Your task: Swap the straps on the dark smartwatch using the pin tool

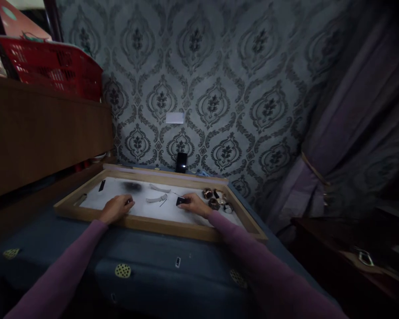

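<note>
Nearest lies a dark blue cloth with yellow dotted patches, over which both purple-sleeved arms stretch forward. Beyond it sits a shallow wooden-framed tray with a white floor. The right hand rests palm down on the tray floor, fingers pinching a small black rectangular piece at its left edge. The left hand lies loosely curled on the white floor, holding nothing I can make out. Between the hands lie two pale watch straps. Just right of the right hand clusters a group of brown and silvery watch cases. Farther back, a black phone leans against the patterned wallpaper.
</note>
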Available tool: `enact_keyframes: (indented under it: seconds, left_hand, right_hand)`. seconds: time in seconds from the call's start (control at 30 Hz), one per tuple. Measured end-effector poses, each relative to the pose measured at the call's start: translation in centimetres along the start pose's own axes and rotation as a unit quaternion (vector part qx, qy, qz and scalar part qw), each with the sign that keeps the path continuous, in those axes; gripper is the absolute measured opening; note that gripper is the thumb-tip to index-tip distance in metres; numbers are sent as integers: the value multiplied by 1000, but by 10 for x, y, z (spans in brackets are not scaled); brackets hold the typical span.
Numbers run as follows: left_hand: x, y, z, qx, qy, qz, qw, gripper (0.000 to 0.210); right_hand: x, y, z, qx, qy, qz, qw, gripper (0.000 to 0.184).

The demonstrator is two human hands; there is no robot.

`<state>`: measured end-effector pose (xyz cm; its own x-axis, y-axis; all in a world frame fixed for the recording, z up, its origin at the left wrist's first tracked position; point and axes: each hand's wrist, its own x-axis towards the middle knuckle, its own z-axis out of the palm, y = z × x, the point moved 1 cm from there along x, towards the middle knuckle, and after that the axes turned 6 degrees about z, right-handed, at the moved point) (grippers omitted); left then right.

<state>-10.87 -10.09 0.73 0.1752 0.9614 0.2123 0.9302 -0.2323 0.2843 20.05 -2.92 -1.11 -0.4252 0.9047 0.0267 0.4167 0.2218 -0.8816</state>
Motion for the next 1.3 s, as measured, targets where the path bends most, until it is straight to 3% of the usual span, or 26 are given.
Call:
enact_keyframes:
  seconds: [0.3,0.5,0.63,0.73,1.1,1.2,1.3]
  left_hand:
    - [-4,13,-6,-8,9,33,999,17]
    - [11,68,-12,-123,2,140,983,19]
    - [38,108,0,-233,-22,193,953,28]
    - [57,121,12,-303,-50,200,931,27]
    - [80,99,22,-484,-207,110,843,24]
    - [83,97,25,-515,-225,93,822,26]
    - [85,94,28,-560,-232,49,794,29]
  right_hand:
    - [-6,-12,-8,90,19,-30,995,34]
    - [-5,-14,-7,104,18,-36,994,35]
    - [-6,-16,-7,117,22,-36,992,35]
    - [-8,-18,-8,126,19,-28,991,33]
    - [-11,-27,-4,165,-53,51,983,34]
    - [-10,-27,-5,180,-64,52,980,41]
    - [-3,-23,-3,258,-53,79,962,49]
